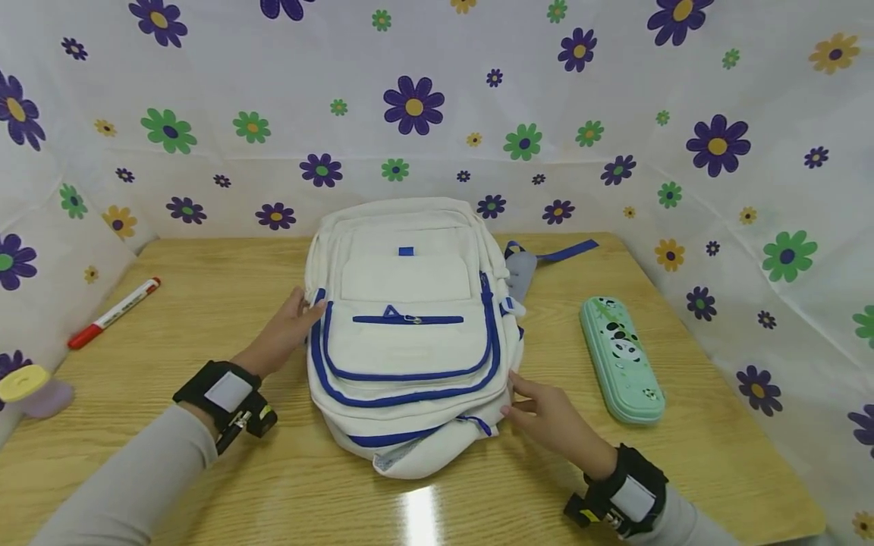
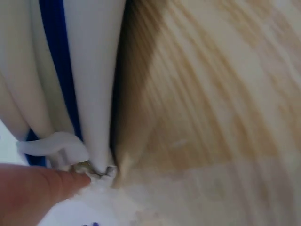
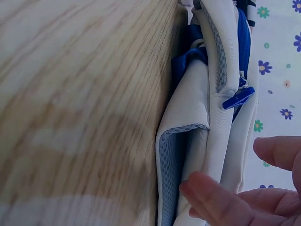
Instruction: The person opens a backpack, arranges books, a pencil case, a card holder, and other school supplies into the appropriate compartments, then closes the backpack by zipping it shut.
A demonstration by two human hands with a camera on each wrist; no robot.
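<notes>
A white backpack (image 1: 410, 349) with blue zips and piping lies front side up on the wooden table. At its left side, my left hand (image 1: 281, 334) touches the edge. In the left wrist view a straight finger (image 2: 51, 186) reaches the bag's side beside a white strap (image 2: 56, 146); the other fingers are out of sight. My right hand (image 1: 553, 417) is at the lower right side with its fingers extended and parted. In the right wrist view, its fingertips (image 3: 202, 186) are by the mesh-lined side pocket (image 3: 171, 179), beneath a blue zip pull (image 3: 239, 98).
A green panda pencil case (image 1: 623, 360) lies right of the backpack. On the left are a red-capped marker (image 1: 116, 312) and a yellow-and-purple object (image 1: 37, 390). Behind the backpack's right side, a grey piece with a blue strap (image 1: 567, 250) sticks out. Flower-patterned cloth (image 1: 437, 174) surrounds the table.
</notes>
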